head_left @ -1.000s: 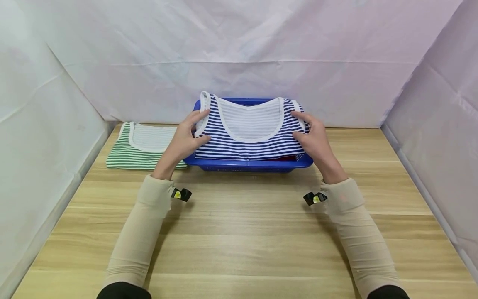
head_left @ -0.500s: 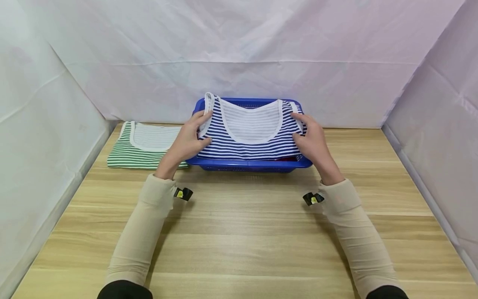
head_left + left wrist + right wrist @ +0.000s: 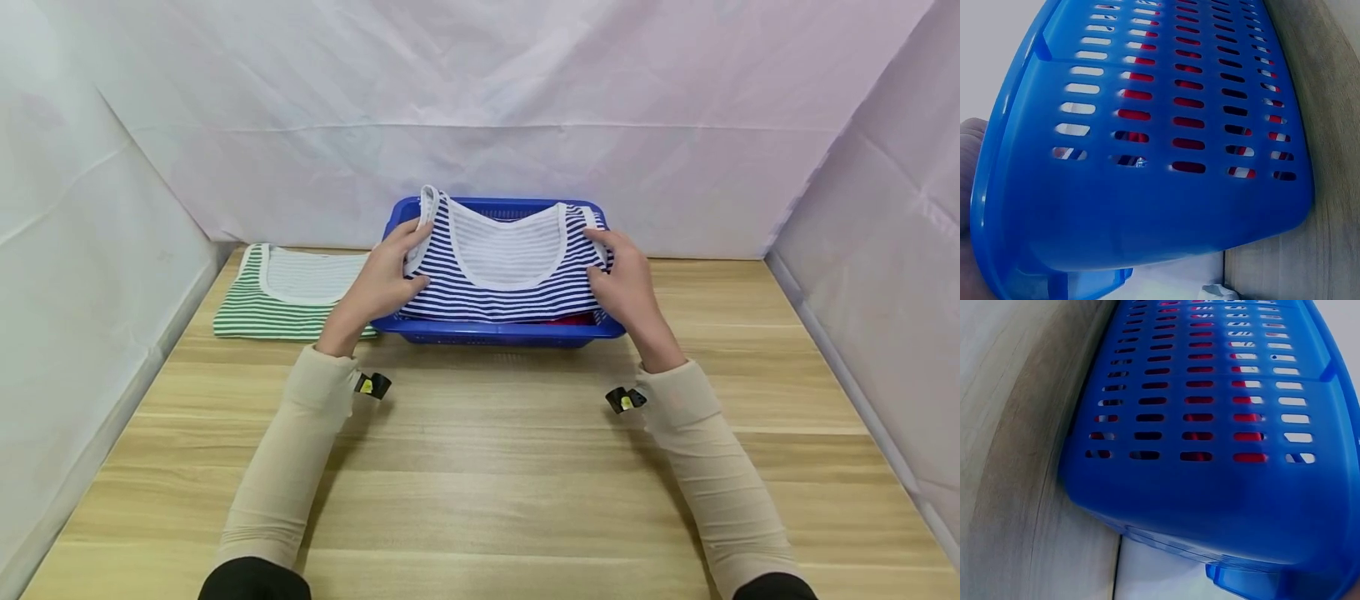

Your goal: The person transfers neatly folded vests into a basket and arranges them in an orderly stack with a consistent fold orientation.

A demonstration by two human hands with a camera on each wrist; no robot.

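Observation:
A folded tank top (image 3: 495,306), navy-and-white striped with white trim, lies across the mouth of a blue plastic basket (image 3: 498,331). My left hand (image 3: 377,279) grips its left shoulder side, thumb in front on the stripes. The right hand (image 3: 628,279) pinches the opposite side in the same way. Under the tank top's front edge shows a bit of red cloth (image 3: 576,319). Both wrist views are filled by the slotted basket wall (image 3: 1116,215), with red, white and striped cloth behind the slots. Part of the left hand (image 3: 971,162) shows at that view's left edge.
A folded green-and-white striped tank top (image 3: 258,321) lies on the wooden table (image 3: 480,467) left of the basket, partly behind the left forearm. White sheeting (image 3: 480,92) hangs close behind the basket and along both sides.
My left hand has shifted slightly right, bringing the tank top's left side inward, so more of the basket's left rim shows. The right hand has moved a little left.

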